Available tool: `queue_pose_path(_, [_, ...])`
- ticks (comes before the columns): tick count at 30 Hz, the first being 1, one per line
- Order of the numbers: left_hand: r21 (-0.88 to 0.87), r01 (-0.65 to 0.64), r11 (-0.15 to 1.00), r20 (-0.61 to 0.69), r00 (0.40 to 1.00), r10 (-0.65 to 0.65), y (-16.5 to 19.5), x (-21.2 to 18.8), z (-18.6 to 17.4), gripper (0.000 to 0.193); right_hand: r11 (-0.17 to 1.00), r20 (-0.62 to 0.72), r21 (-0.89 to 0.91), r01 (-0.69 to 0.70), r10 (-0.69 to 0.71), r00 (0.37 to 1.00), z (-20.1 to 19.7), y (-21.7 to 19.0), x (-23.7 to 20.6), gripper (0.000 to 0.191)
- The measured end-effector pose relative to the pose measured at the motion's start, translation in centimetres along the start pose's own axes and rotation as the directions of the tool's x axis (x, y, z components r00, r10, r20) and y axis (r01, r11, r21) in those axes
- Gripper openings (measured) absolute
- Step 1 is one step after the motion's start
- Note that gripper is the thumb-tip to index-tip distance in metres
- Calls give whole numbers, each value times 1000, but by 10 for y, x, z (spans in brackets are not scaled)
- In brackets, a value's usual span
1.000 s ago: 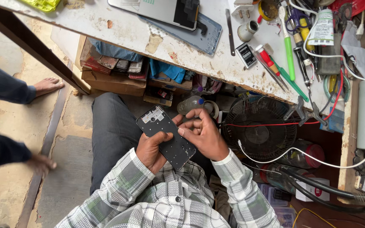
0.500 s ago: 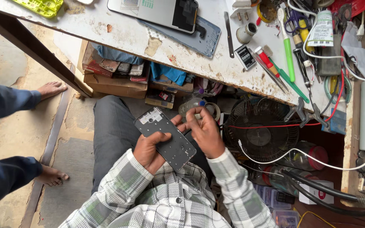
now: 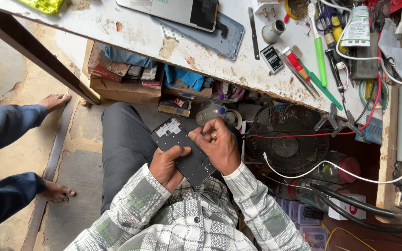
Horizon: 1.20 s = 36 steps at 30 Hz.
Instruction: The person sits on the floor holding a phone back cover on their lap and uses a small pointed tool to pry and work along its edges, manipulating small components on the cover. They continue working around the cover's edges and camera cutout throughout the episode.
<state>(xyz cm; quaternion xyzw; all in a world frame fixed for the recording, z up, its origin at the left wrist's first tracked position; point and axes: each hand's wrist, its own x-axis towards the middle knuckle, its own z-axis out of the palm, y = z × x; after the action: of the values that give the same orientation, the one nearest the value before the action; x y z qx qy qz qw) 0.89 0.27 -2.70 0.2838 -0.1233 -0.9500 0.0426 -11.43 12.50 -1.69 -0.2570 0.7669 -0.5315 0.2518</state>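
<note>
Cluttered and scuffed, a white workbench runs across the top of the view, seen from above by a seated person in a checked shirt and grey trousers. Held over that person's lap, just below the bench's front edge, is a dark opened phone body, a flat rectangle lying at a slant with its inner side up. The left hand grips the phone body from beneath, thumb lying across its lower edge, fingers clamped around the frame. The right hand rests on the phone body's right side, its fingers curled together in a pinch at the upper edge; whatever they may be pinching is too small to tell.

On the workbench, above the phone body, lie another phone with a grey back and a blue-grey phone cover partly under it. Further right on the bench are a small black battery, a green toothbrush and a red-handled screwdriver. Right of the phone body, under the bench, a black fan stands with red and white wires across it. Left of the phone body, another person's bare feet and blue trouser legs stand on the concrete floor. Cardboard boxes sit under the bench, above the seated person's knee.
</note>
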Motion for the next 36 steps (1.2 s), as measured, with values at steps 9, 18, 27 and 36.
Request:
queue_pose_path(9, [-227, 90, 970, 187, 981, -48, 11, 2, 6, 62, 944, 239, 178, -279, 234, 942, -31, -22, -2, 30])
queue_pose_path(18, [-21, -11, 1000, -7, 1000, 11, -11, 8, -14, 51, 938, -87, -264, -225, 209, 974, -2, -8, 0, 32])
queue_pose_path(27, [-286, 130, 949, 180, 980, -80, 0, 10, -5, 71, 981, -102, -139, -136, 122, 987, -59, 14, -4, 37])
queue_pose_path(36, [-223, 0, 975, 252, 966, 58, -2, 9, -4, 77, 940, -95, -309, 144, -181, 979, -71, -53, -31, 27])
